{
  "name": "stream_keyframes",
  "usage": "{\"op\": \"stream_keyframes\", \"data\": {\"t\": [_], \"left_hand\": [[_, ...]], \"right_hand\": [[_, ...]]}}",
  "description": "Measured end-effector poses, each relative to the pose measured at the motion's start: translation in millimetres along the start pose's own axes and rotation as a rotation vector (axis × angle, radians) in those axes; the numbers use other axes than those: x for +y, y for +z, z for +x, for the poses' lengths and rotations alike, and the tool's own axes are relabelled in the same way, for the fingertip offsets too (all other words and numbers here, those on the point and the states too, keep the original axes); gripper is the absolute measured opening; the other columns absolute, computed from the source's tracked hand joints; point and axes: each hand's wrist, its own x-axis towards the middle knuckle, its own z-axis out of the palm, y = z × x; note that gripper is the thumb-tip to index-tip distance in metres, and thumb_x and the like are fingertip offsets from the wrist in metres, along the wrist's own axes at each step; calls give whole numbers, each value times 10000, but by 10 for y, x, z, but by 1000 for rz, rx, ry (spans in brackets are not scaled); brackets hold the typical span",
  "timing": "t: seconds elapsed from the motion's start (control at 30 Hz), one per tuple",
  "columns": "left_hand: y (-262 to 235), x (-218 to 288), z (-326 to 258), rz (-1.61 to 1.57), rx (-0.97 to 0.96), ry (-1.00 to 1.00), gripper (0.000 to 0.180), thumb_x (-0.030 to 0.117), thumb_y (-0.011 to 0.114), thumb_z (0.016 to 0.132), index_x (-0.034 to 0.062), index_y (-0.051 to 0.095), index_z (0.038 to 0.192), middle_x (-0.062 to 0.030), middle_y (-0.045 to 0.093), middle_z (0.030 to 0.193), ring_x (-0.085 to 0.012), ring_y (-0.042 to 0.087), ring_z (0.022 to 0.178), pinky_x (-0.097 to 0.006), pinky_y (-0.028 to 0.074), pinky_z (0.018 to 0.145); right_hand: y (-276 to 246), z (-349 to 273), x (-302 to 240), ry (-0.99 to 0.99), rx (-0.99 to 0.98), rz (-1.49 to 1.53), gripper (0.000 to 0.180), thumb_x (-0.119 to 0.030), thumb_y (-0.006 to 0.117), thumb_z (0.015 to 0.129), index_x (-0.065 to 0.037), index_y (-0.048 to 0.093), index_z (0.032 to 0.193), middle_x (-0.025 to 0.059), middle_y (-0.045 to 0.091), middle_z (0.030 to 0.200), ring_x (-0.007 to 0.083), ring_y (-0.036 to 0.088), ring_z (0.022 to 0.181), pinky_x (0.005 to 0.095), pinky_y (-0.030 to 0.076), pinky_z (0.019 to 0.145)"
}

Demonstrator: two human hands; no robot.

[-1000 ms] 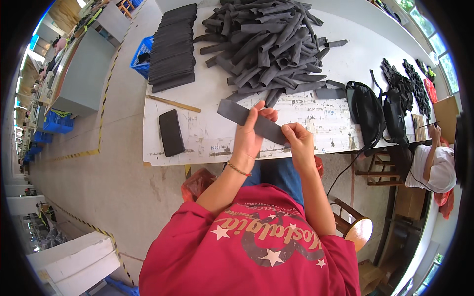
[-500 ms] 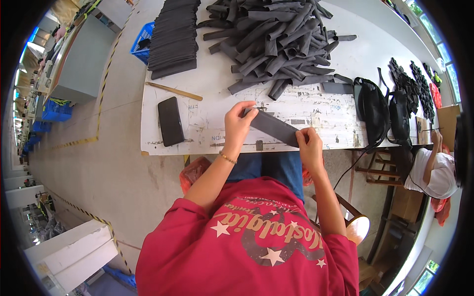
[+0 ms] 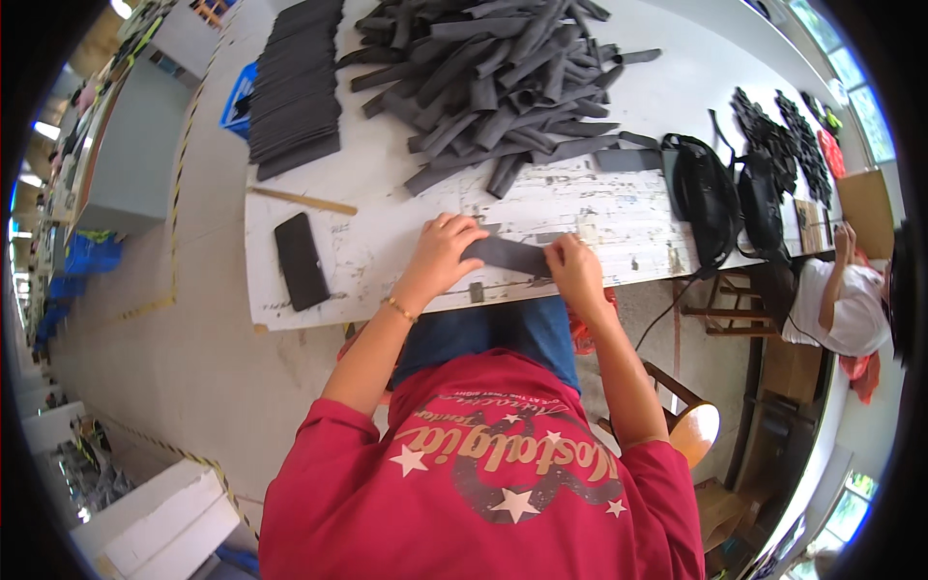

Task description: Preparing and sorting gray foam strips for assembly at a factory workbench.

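A dark grey fabric strip point(image 3: 510, 256) stretches between my two hands above the front part of the white table point(image 3: 387, 275). My left hand point(image 3: 445, 249) holds its left end, fingers bent over the cloth and thumb below. At the right end, my right hand point(image 3: 576, 269) pinches the strip between thumb and fingers. Beyond my hands lies a loose heap of similar dark grey strips point(image 3: 503, 92), many of them curled or folded. A neat, overlapping stack of flat dark strips point(image 3: 298, 92) lies at the far left of the table.
A black phone point(image 3: 302, 261) and a wooden stick point(image 3: 304, 200) lie left of my hands. Black bags point(image 3: 710, 198) with a hanging cord lie to the right. Beside the table's left edge is a blue basket point(image 3: 237, 101). A person in white point(image 3: 841, 307) sits at far right.
The strip has gone from a steep slant to nearly level. My left fingers have closed further over its end. The whole view has shifted, moving the table leftward in the picture.
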Motion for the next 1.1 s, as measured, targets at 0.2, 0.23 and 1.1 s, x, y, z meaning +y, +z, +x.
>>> {"op": "stream_keyframes", "data": {"t": [0.2, 0.23, 1.1], "left_hand": [[-60, 183, -75, 101, 4, -55, 549, 228, 815, 668, 139, 624, 1175, -32, 571, 1164, -247, 506, 1106, -396, 385, 951], [-83, 242, -38, 123, 31, -33, 562, 227, 817, 667, 137, 616, 1184, -36, 567, 1172, -252, 504, 1104, -396, 379, 958], [479, 45, 1434, -1412, 348, -763, 253, 145, 658, 923, -96, 617, 990, -167, 675, 871, -238, 685, 743, -331, 601, 679]], "right_hand": [[-352, 459, 209, 45, 174, -14, 177, -155, 641, 869, -43, 598, 999, 178, 621, 942, 380, 612, 855, 466, 491, 726], [-422, 593, 359, 37, 258, -83, 180, -129, 634, 863, -45, 599, 1018, 172, 619, 983, 369, 606, 911, 458, 488, 762], [-980, 632, 1012, -266, 83, -499, 323, -65, 688, 773, -8, 490, 1021, 195, 596, 1020, 363, 579, 986, 451, 458, 850]]}}
